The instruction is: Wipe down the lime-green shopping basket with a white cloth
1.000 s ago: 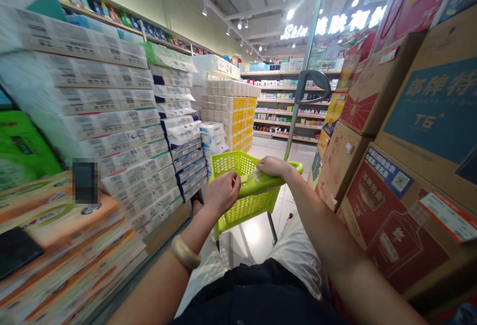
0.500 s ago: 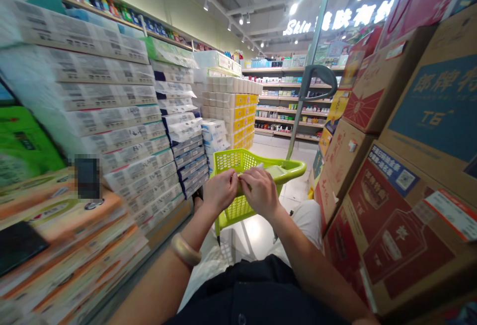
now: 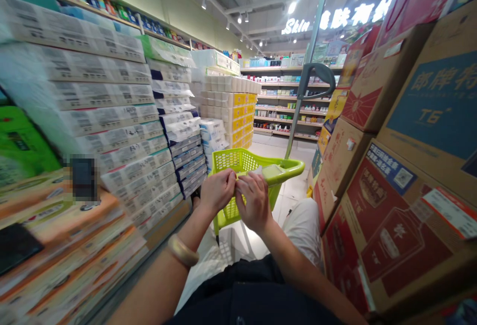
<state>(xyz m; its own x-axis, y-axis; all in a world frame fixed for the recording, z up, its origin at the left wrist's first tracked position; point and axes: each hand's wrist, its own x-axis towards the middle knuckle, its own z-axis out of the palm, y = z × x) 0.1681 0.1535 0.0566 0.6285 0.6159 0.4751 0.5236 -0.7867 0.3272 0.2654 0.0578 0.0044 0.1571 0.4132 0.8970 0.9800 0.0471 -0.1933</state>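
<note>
My left hand [image 3: 218, 192] and my right hand [image 3: 253, 202] are close together above a lime-green plastic shopping basket [image 3: 246, 161]. Their fingertips meet near the basket's rim, and the curled fingers hide whatever may lie between them. A flat pale-green packet [image 3: 272, 171] rests on the rim just beyond my right fingers. A pale bangle [image 3: 182, 251] circles my left wrist. The basket's grey pull handle [image 3: 316, 79] rises on a metal pole [image 3: 300, 116] at its far side.
Tall stacks of wrapped paper-roll packs [image 3: 122, 116] wall the left side. Large printed cardboard cartons [image 3: 402, 166] are piled on the right. Store shelves [image 3: 286, 111] line the far end of the tiled aisle [image 3: 294, 150].
My right hand has moved left off the pale-green packet and now sits beside my left hand. The packet stays on the basket's rim, now uncovered.
</note>
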